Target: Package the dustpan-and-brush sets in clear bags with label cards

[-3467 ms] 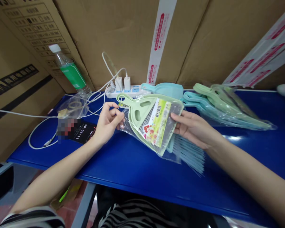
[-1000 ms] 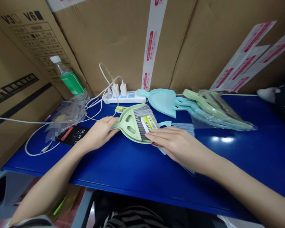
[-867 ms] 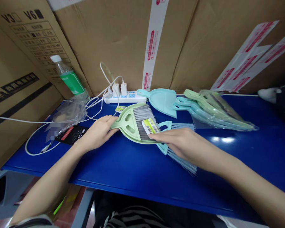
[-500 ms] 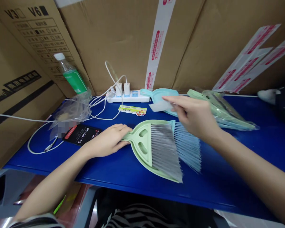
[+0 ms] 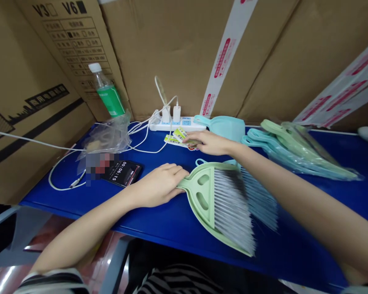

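My left hand is closed around the handle end of a green dustpan with a green hand brush lying in it, its grey bristles pointing right. Partly behind them is a blue hand brush. My right hand reaches across the table and pinches a yellow-green printed card. A similar card lies flat just below it. Beyond that hand rests a light blue dustpan.
Plastic-wrapped brush-and-dustpan sets lie at the right. A power strip with white cables runs along the back. At the left are a green-labelled bottle, crumpled clear plastic and a phone. Cardboard boxes wall the back.
My right hand has moved left and turned the card over to its printed side, above the other card. The left hand stays on the green set. The view has shifted somewhat.
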Tool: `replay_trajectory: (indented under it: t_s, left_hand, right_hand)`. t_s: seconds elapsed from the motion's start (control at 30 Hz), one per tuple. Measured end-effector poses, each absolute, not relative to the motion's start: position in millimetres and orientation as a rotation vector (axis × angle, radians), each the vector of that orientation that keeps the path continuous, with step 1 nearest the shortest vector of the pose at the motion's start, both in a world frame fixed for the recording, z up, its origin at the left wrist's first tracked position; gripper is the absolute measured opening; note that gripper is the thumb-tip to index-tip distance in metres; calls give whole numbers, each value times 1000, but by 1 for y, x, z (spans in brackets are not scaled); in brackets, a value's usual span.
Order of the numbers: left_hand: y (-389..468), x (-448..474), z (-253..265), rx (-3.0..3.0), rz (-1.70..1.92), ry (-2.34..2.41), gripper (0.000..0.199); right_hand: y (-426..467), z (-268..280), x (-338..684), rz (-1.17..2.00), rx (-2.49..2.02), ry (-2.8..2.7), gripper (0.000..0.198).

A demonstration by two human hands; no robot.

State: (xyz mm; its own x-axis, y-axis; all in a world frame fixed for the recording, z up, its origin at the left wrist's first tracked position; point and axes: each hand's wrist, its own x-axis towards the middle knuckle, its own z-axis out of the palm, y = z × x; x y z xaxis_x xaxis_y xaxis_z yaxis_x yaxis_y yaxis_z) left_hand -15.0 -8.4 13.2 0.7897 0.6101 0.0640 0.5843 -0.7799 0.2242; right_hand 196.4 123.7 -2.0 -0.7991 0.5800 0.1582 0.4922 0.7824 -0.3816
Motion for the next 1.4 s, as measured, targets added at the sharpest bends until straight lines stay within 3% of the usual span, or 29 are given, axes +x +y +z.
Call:
replay_trajectory:
  t_s: [0.13, 0.2, 0.33, 0.53, 0.93, 1.23, 1.4]
  left_hand:
    - [-8, -15, 13, 2790, 206, 960, 16]
    - [-8, -14, 11, 2786, 225, 991, 16]
    - [-10, -12, 8, 2775, 300, 1067, 15]
    - [-14, -8, 6, 2769, 376, 1179, 16]
    - [-18, 2, 2, 2863, 412, 1210, 21]
    - [15, -12, 21, 2807, 696, 1271, 25]
    - [60, -4, 40, 2879, 674, 1383, 30]
  right_hand:
    - [119, 4, 214, 433, -863, -2782, 62]
    - [101, 12, 221, 358, -870, -2710, 55]
    - [34, 29, 224, 320, -905, -2502, 25]
    - [-38, 13, 220, 269, -961, -2531, 23]
    - [-53, 0, 216, -117, -1060, -2408, 14]
    - [-60, 26, 237, -599, -1196, -2365, 37]
    - [-58, 27, 249, -778, -1342, -2342, 41]
